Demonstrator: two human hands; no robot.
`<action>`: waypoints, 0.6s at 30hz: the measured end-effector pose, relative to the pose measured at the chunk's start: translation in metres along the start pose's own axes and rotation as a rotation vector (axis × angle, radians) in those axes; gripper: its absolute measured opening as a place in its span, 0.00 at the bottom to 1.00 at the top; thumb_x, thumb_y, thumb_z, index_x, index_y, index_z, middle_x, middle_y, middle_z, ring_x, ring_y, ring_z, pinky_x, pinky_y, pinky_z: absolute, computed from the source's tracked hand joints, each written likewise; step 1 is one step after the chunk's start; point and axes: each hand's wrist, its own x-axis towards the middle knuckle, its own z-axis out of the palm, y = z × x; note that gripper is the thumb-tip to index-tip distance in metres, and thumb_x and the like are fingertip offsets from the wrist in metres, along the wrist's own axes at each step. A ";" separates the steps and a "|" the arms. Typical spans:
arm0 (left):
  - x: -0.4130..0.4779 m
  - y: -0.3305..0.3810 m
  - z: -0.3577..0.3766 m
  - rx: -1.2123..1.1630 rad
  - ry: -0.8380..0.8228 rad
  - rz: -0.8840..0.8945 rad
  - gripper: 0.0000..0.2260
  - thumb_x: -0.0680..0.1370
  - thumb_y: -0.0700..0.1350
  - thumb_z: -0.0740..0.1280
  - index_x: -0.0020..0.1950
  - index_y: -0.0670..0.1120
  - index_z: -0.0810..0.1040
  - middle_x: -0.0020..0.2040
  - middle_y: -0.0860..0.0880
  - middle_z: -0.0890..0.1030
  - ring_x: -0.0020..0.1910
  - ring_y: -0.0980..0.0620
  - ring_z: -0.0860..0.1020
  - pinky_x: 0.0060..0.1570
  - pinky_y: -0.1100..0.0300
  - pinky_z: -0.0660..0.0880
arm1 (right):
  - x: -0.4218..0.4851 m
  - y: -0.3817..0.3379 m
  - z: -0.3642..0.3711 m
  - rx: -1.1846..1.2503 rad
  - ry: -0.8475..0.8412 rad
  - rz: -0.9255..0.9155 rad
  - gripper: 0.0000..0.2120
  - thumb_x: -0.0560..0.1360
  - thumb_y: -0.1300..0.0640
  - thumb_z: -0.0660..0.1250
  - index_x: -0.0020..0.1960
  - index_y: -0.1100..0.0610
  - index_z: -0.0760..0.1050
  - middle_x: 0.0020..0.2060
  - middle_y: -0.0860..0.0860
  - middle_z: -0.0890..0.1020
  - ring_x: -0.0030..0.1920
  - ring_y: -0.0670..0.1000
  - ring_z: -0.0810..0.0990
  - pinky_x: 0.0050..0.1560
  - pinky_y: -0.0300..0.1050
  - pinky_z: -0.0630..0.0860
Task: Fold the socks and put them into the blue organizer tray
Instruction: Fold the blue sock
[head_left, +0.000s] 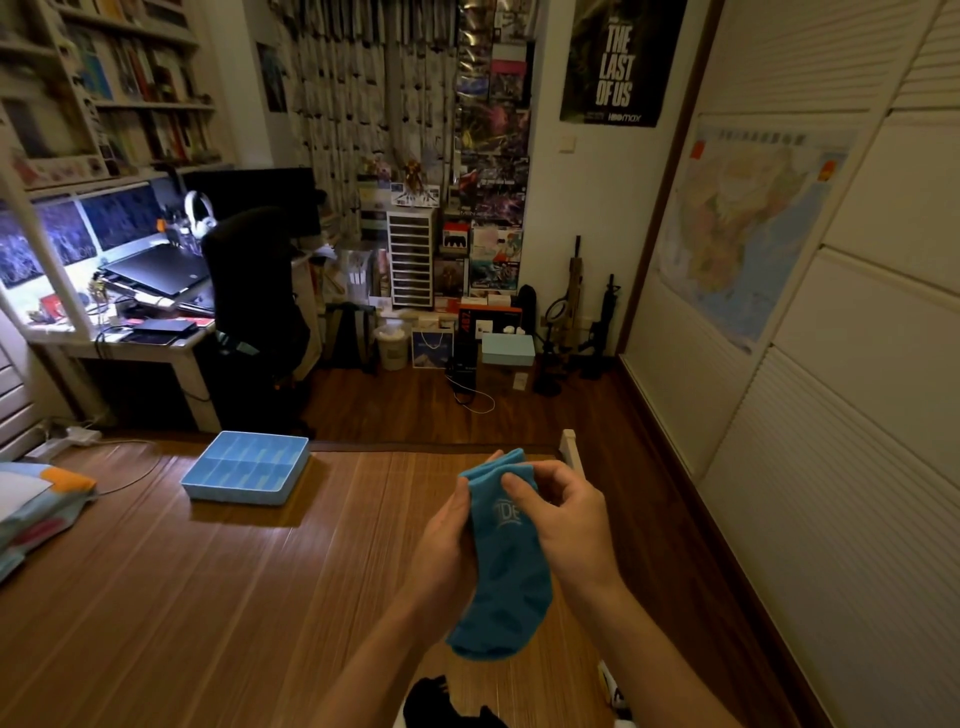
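A bright blue sock (506, 566) hangs in the air between my hands, toe end down, with pale lettering near its top. My left hand (444, 545) grips its left edge with the thumb over the cuff. My right hand (556, 512) pinches the cuff from the right. The blue organizer tray (208, 483), divided into several compartments, lies on the bamboo mat (208, 597) to the far left of my hands. A black sock (436, 701) lies at the bottom edge, and a white sock (613, 691) shows partly to its right.
Folded bedding (36, 509) lies at the mat's left edge. A white bed post (571, 452) stands at the far corner. Beyond are a desk with an office chair (254, 312), boxes along the wall, and a wardrobe (831, 364) on the right.
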 end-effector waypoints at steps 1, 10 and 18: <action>0.000 0.000 -0.001 0.000 0.001 0.002 0.19 0.88 0.48 0.50 0.70 0.49 0.78 0.58 0.43 0.84 0.53 0.49 0.84 0.49 0.58 0.81 | 0.000 0.000 0.000 0.004 -0.007 0.002 0.07 0.76 0.54 0.74 0.54 0.53 0.82 0.48 0.47 0.87 0.50 0.47 0.86 0.48 0.44 0.84; 0.003 0.002 -0.001 0.023 -0.035 0.018 0.22 0.82 0.59 0.64 0.73 0.51 0.75 0.65 0.40 0.81 0.61 0.44 0.82 0.54 0.54 0.81 | 0.004 0.003 0.002 0.016 0.077 -0.018 0.06 0.75 0.53 0.74 0.52 0.51 0.81 0.47 0.47 0.86 0.49 0.48 0.86 0.47 0.47 0.85; 0.011 0.000 -0.011 0.002 -0.074 0.004 0.18 0.83 0.50 0.68 0.71 0.46 0.77 0.68 0.37 0.79 0.66 0.38 0.80 0.58 0.52 0.81 | 0.013 0.003 -0.007 -0.202 0.096 -0.140 0.17 0.73 0.54 0.77 0.60 0.48 0.77 0.52 0.45 0.80 0.52 0.43 0.81 0.51 0.41 0.81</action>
